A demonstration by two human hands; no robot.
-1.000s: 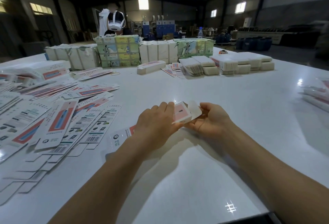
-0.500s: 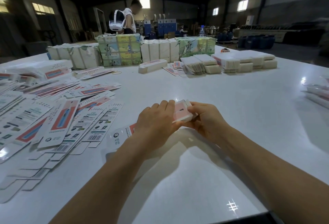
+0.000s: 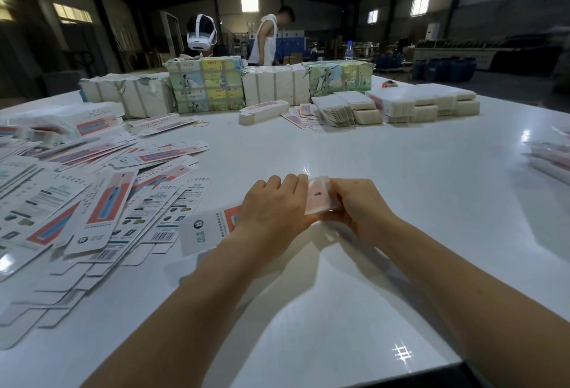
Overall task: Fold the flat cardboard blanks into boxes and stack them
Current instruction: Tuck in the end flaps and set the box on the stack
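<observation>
Both hands (image 3: 314, 205) grip box (image 3: 317, 198); bare table (image 3: 431, 202) rightward.

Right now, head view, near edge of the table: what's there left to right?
Spread of flat blanks → left hand → box being folded → right hand → loose boxes at the table's right edge.

Single head-worn wide-angle view, looking forward and down along both forearms across the white worktop (image 3: 401, 172). The left hand (image 3: 271, 209) and right hand (image 3: 357, 205) lie near, centre frame; bundled stacks (image 3: 203, 85) and the hall sit far behind.
</observation>
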